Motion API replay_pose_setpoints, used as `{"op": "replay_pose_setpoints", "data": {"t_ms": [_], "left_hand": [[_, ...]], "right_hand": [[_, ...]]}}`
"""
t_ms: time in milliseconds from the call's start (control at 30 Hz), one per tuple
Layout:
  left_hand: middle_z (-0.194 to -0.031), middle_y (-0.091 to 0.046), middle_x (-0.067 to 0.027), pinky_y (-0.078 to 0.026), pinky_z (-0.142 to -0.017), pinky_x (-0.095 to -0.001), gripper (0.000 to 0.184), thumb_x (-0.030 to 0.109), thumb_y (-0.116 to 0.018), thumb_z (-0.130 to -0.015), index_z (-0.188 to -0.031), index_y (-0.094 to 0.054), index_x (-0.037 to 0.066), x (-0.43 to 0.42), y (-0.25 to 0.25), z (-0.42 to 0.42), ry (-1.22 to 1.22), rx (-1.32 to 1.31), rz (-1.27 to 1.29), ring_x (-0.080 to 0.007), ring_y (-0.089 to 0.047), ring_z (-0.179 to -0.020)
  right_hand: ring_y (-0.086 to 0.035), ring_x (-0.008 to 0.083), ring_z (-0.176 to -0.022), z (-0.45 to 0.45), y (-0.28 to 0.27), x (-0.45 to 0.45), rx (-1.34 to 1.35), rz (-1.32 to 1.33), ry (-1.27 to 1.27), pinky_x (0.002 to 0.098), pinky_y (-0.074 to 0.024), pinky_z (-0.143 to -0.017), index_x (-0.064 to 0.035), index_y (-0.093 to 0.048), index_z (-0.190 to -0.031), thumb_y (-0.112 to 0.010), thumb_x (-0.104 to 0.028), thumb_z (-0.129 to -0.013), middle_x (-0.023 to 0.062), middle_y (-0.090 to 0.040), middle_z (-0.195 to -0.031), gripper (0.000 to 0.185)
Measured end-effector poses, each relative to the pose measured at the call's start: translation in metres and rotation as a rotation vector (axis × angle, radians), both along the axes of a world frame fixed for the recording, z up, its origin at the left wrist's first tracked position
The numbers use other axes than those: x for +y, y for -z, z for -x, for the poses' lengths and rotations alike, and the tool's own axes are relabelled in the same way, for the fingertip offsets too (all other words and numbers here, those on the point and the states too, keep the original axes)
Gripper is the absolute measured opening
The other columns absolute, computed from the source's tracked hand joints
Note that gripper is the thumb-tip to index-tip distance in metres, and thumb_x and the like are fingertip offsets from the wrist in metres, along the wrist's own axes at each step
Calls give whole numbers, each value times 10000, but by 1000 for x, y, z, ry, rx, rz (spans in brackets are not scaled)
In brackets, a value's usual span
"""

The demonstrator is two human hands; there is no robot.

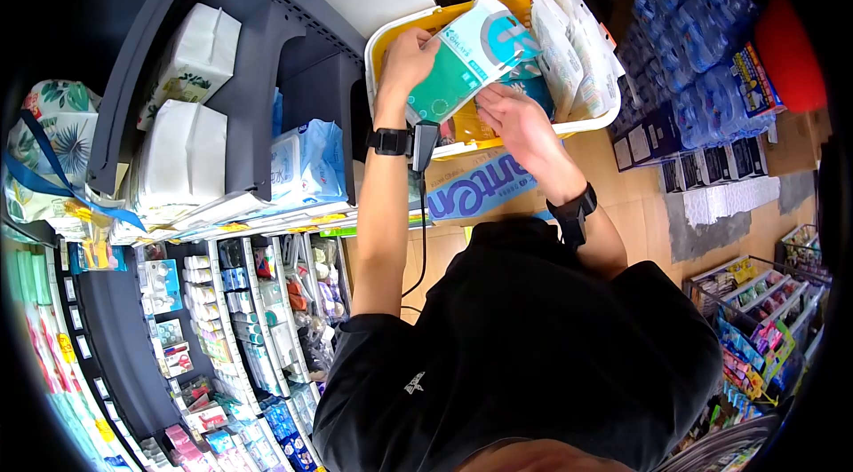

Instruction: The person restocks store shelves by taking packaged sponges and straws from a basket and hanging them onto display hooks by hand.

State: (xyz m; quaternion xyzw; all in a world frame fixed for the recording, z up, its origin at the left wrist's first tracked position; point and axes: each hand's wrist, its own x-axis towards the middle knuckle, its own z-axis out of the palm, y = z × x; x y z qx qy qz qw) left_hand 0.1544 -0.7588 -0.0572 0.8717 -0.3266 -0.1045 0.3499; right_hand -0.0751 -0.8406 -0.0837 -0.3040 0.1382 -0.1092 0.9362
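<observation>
Dark grey shelving, tan floor, perhaps wood

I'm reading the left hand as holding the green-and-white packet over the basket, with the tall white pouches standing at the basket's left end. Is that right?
Not quite: the tall white pouches stand at the basket's right end, as the head view shows. The left hand does hold the green-and-white packet over the basket.
</observation>
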Motion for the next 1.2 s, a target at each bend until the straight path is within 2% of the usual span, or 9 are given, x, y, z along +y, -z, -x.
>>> {"op": "replay_pose_setpoints", "data": {"t_ms": [167, 333, 500, 533, 700, 767, 800, 867, 1200], "left_hand": [[-1023, -740, -207, -550, -838, -407, 307, 250, -683, -916, -1047, -707, -27, 16, -39, 38, 10, -183, 196, -334, -721, -967], [-1019, -739, -202, -557, -827, -386, 254, 164, -686, -916, -1082, -684, -29, 39, -67, 81, -40, -110, 325, -313, -727, -961], [-1054, -733, -170, -560, -807, -367, 308, 103, -729, -881, -1155, -646, -10, 66, -75, 118, -65, -39, 474, -279, -723, -930], [-1058, -720, -140, -556, -785, -319, 379, 80, -741, -888, -1230, -624, -33, 73, -73, 123, -60, 1, 490, -194, -690, -903], [-1005, -677, -65, -527, -794, -283, 451, 62, -781, -858, -1265, -607, -19, 108, -77, 164, -50, 98, 532, -138, -636, -898], [-972, -677, -54, -525, -792, -279, 438, 45, -784, -852, -1250, -614, -22, 123, -76, 179, -40, 97, 523, -125, -639, -860], [-959, -667, -101, -538, -745, -322, 425, 74, -811, -821, -1200, -632, 0, 129, -75, 186, -35, 104, 579, -187, -661, -824], [-968, -657, -101, -529, -763, -314, 402, 67, -805, -829, -1190, -639, 4, 143, -74, 199, -64, 107, 589, -186, -651, -828], [-936, -623, -71, -501, -778, -291, 339, 59, -806, -826, -1122, -653, 0, 235, -73, 244, -104, 87, 669, -169, -619, -837]], "right_hand": [[-346, 287, -1480, 16, -23, 4, -10, 344, 164, 378, -247, -1220, 104, -285, -1522, -479, 6, -935, 223, -399, -1556, 626], [-395, 269, -1440, 34, -37, 9, -16, 594, 308, 375, -311, -1193, 6, -277, -1566, -472, 2, -950, 164, -405, -1563, 646], [-409, 284, -1419, 53, -49, 18, -17, 698, 365, 391, -359, -1152, -18, -282, -1561, -505, -24, -965, 192, -416, -1542, 636], [-434, 269, -1386, 57, -51, 20, -31, 742, 379, 381, -374, -1135, -23, -312, -1549, -514, -19, -962, 182, -437, -1526, 620], [-491, 219, -1290, 75, -52, 32, -26, 924, 433, 345, -409, -1083, -35, -394, -1506, -551, 12, -951, 142, -523, -1453, 579], [-516, 206, -1272, 81, -49, 37, -50, 903, 441, 332, -428, -1060, -18, -396, -1495, -562, 30, -943, 140, -550, -1424, 579], [-533, 200, -1257, 84, -48, 40, -66, 897, 443, 323, -437, -1045, -6, -392, -1491, -565, 35, -941, 140, -557, -1416, 579], [-570, 186, -1228, 90, -50, 48, -94, 895, 448, 303, -456, -1010, 18, -376, -1487, -564, 47, -943, 146, -580, -1390, 576], [-577, 215, -1217, 107, -55, 103, -280, 931, 319, 358, -414, -1074, 42, -314, -1493, -590, 24, -948, 187, -575, -1370, 611]]}}
